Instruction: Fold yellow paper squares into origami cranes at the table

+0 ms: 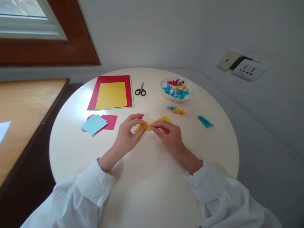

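Between my two hands is a small folded yellow paper [148,126], held just above the middle of the round table. My left hand [131,128] pinches its left part between thumb and fingers. From the other side, my right hand [168,130] grips the right edge with thumb and index finger. Partly hidden behind the right hand lies a yellow paper square [164,118]. Just beyond, a blue paper crane [172,107] and yellow paper cranes [182,111] rest on the table.
A white dish [178,100] holds several folded cranes at the back right. Scissors [140,91] lie beside stacked red and yellow sheets [111,95]. Light blue squares [94,124] overlap pink squares [111,122] on the left. Blue paper strips [205,121] lie near the right edge.
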{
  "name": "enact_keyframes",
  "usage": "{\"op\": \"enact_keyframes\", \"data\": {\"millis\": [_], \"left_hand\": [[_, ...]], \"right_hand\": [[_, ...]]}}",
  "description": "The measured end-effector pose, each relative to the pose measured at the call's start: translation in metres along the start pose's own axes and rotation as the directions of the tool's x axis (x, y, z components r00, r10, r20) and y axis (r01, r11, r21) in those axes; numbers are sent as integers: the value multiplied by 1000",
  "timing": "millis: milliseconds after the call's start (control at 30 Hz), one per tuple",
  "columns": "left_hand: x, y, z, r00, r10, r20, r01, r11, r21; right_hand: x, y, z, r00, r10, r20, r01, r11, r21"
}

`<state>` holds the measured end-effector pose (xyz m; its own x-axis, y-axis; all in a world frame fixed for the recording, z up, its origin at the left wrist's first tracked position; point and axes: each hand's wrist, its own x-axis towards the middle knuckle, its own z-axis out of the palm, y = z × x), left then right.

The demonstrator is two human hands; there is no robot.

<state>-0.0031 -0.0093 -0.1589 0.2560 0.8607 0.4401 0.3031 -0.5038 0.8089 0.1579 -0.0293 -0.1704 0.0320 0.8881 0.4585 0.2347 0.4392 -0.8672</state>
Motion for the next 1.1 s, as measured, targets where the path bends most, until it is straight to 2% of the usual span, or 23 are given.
{"op": "enact_keyframes", "data": {"millis": [233,433,500,600,900,1100], "left_hand": [[-1,4,2,983,-168,79,178,973,-149],[0,5,1,963,-228,146,259,933,-249],[1,5,0,957,-234,171,273,927,-256],[1,6,1,957,-248,150,282,917,-281],[-3,6,5,962,-266,63,271,898,-346],[-2,10,4,956,-274,107,293,912,-288]], "right_hand": [[0,-3,2,1000,3,9,-3,1000,15],[-2,-6,2,1000,11,-4,-11,1000,11],[-2,-7,2,1000,3,-5,-3,1000,-1],[-3,-7,3,1000,13,-17,-12,1000,10],[-3,-8,11,967,243,-72,-223,951,214],[-4,-11,10,972,225,-64,-209,959,194]]}}
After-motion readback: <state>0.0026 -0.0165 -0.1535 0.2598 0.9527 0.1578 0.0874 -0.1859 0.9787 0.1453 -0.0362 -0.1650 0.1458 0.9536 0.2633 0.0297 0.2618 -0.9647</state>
